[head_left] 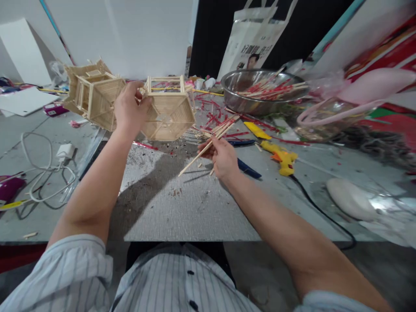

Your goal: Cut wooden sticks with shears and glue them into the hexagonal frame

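Note:
My left hand (130, 107) is closed around the narrow middle of a model built of thin wooden sticks (170, 113), held tilted above the table. Its hexagonal panelled end with an open stick frame points right, while a wider layered end flares out at the left. Between the thumb and fingers of my right hand (223, 157) is a thin wooden stick (195, 161), slanting down to the left. Just behind that hand lies a loose pile of sticks (221, 128), some red-tipped. Dark blue-handled pliers (248, 168) are partly hidden behind the right hand.
A yellow glue gun (282, 158) with a black cord lies at right. Behind it stands a steel bowl (232, 97) of red-tipped sticks. A clear container (328, 121) sits farther right. A white charger (66, 151) and cable lie left; red scraps litter the back.

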The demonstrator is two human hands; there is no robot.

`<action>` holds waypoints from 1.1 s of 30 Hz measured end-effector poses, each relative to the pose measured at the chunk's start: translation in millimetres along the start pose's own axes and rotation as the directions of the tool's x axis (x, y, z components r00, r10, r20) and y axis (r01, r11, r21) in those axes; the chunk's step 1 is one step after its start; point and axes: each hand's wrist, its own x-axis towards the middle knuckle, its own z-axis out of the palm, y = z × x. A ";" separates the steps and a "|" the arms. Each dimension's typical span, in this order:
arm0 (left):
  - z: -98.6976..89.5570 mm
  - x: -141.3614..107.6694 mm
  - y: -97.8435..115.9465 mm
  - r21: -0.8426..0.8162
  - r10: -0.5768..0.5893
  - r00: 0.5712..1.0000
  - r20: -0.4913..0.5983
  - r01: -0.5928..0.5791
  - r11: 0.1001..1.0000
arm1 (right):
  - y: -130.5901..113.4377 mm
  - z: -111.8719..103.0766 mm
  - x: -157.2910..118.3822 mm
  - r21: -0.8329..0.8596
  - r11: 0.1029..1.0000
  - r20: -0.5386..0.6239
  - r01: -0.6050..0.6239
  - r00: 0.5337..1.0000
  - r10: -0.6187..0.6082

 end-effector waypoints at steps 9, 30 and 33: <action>7.5 6.9 -8.8 -0.034 0.017 0.999 -0.044 -0.018 0.999 | -29.4 30.7 15.1 -0.785 0.298 0.438 0.543 0.827 -0.352; 1.0 -2.5 1.1 -0.072 0.043 0.998 0.046 -0.040 0.997 | -16.5 42.7 30.3 -0.929 -0.081 0.369 0.362 0.922 -0.119; 2.0 -4.8 4.0 -0.105 0.090 0.994 0.058 -0.084 0.991 | -14.4 21.2 23.1 -0.960 -0.079 0.274 0.268 0.959 -0.074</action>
